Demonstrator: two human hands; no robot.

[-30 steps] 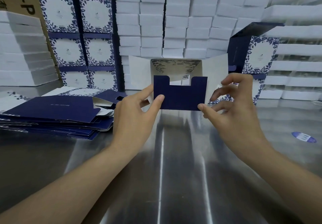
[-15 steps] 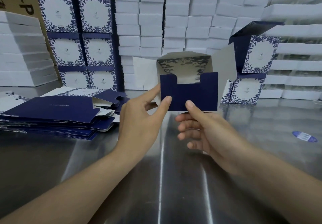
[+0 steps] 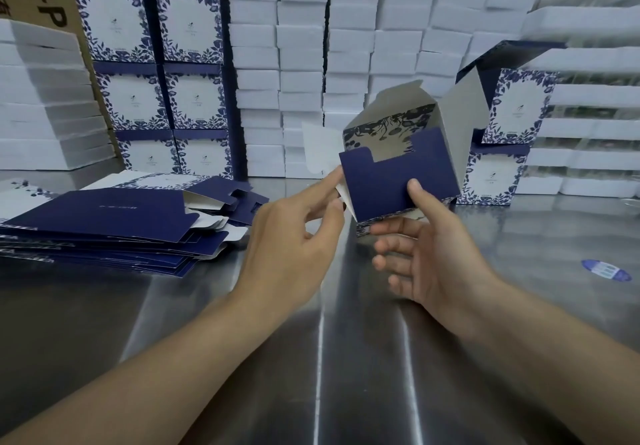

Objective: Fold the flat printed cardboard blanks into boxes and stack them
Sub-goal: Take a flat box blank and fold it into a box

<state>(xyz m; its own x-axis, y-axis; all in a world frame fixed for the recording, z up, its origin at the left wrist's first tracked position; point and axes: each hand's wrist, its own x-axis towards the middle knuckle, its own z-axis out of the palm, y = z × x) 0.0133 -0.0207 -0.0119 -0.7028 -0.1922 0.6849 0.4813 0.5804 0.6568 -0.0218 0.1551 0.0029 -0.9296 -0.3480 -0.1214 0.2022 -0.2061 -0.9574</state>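
Observation:
A half-folded box (image 3: 391,181), navy outside with blue floral print and grey inside, hangs tilted above the steel table. My right hand (image 3: 420,254) grips it from below, thumb pressed on the navy notched flap and fingers under the base. My left hand (image 3: 294,233) touches the box's left edge with its index fingertip, the thumb close beside a white side flap. A pile of flat navy blanks (image 3: 114,226) lies on the table to the left. Folded printed boxes stand stacked at the back left (image 3: 156,74) and at the right (image 3: 512,133).
The steel table (image 3: 329,358) stretches toward me. White foam boxes (image 3: 346,46) fill the back wall, and more white stacks stand at the far left (image 3: 41,98) and far right (image 3: 588,115). A blue oval sticker (image 3: 606,270) lies on the table at right.
The box has shifted right and tilted. My right hand came in under the box and now grips it with the thumb on the navy flap; my left hand eased to a fingertip touch at the edge.

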